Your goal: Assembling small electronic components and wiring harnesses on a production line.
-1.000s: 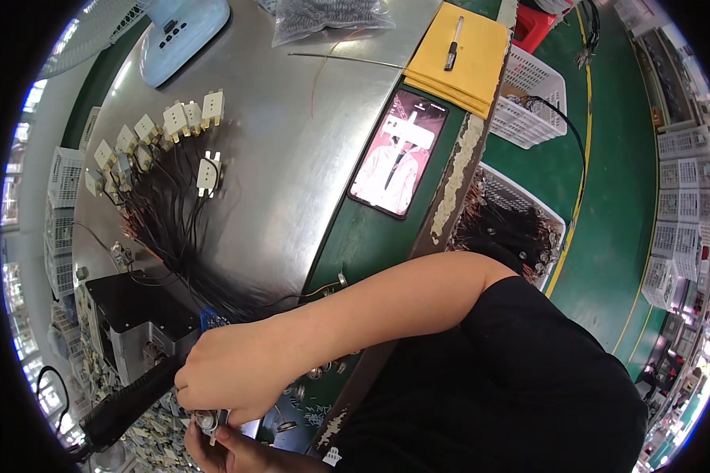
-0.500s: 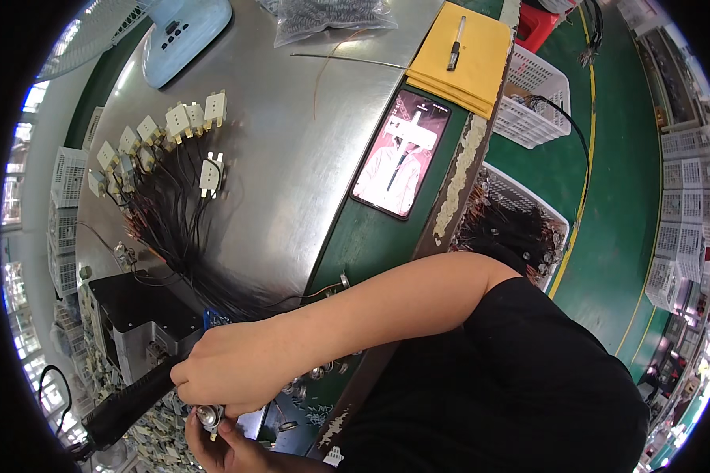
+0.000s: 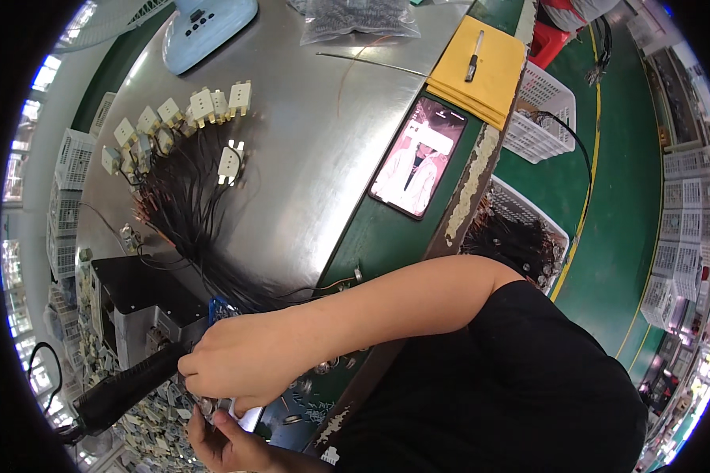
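Note:
My right hand (image 3: pixel 244 359) reaches across from the right, fingers closed around the near end of a black electric screwdriver (image 3: pixel 130 394); the tool's tip is hidden behind the hand. Just below, my left hand (image 3: pixel 229 445) pinches a small round metal part (image 3: pixel 207 407) between thumb and fingertips, close under the right hand. That part is partly covered by the fingers. A black box-like fixture with a grey metal block (image 3: pixel 138 335) stands beyond the right hand. Something blue (image 3: pixel 222 309) shows behind the right wrist.
A bundle of black wires (image 3: pixel 189 205) with white connector blocks (image 3: pixel 205 104) lies on the metal table (image 3: pixel 292 142). A lit phone (image 3: pixel 420 158), yellow envelopes (image 3: pixel 477 71) with a pen, a fan base (image 3: pixel 205 35) and a bag of springs (image 3: pixel 359 20) are around. Many small parts (image 3: pixel 146 433) lie lower left.
The view has shifted slightly, so the table things sit further right. Both hands keep their grips; the round metal part has turned and is now more hidden by the fingers.

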Available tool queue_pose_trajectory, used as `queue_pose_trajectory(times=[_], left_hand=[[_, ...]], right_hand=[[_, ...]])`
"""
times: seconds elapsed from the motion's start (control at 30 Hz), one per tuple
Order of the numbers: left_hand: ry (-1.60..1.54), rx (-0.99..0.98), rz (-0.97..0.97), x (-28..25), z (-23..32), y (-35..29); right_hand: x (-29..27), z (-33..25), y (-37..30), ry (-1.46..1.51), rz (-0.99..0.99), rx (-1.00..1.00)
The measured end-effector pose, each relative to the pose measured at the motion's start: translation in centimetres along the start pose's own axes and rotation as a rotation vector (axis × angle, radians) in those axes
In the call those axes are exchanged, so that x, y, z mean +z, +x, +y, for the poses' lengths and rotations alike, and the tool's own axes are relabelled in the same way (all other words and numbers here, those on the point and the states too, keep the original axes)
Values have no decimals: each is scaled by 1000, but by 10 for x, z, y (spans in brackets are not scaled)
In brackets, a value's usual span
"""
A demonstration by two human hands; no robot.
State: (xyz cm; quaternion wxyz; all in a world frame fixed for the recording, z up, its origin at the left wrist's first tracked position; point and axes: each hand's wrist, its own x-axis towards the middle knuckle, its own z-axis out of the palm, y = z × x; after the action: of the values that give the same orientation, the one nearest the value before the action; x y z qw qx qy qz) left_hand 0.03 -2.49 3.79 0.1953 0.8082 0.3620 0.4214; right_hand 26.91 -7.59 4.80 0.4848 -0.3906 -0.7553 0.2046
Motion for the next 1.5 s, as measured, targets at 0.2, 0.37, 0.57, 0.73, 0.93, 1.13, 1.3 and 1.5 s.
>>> queue_pose_trajectory(times=[0.2, 0.37, 0.57, 0.73, 0.93, 1.13, 1.3, 1.5], left_hand=[[-126, -13, 98, 16, 22, -5], [-298, 28, -118, 4, 27, -13], [-247, 228, -424, 31, 58, -1], [-250, 302, -404, 48, 67, -27], [-303, 327, -383, 50, 62, -38], [-296, 320, -411, 48, 58, -38], [-339, 309, -410, 49, 53, -39], [-365, 291, -403, 43, 50, -39]], right_hand=[[7, 1, 6, -120, -84, -99], [-63, 17, 3, 74, 471, 25], [-108, 73, -19, 1194, 1205, 288], [-102, 66, 0, 876, 1306, 384], [-96, 31, 84, 65, 582, 224], [-148, 130, 102, -507, 798, 491], [-174, 187, 52, -1345, 564, 593], [-121, 96, 51, -1123, 559, 172]])
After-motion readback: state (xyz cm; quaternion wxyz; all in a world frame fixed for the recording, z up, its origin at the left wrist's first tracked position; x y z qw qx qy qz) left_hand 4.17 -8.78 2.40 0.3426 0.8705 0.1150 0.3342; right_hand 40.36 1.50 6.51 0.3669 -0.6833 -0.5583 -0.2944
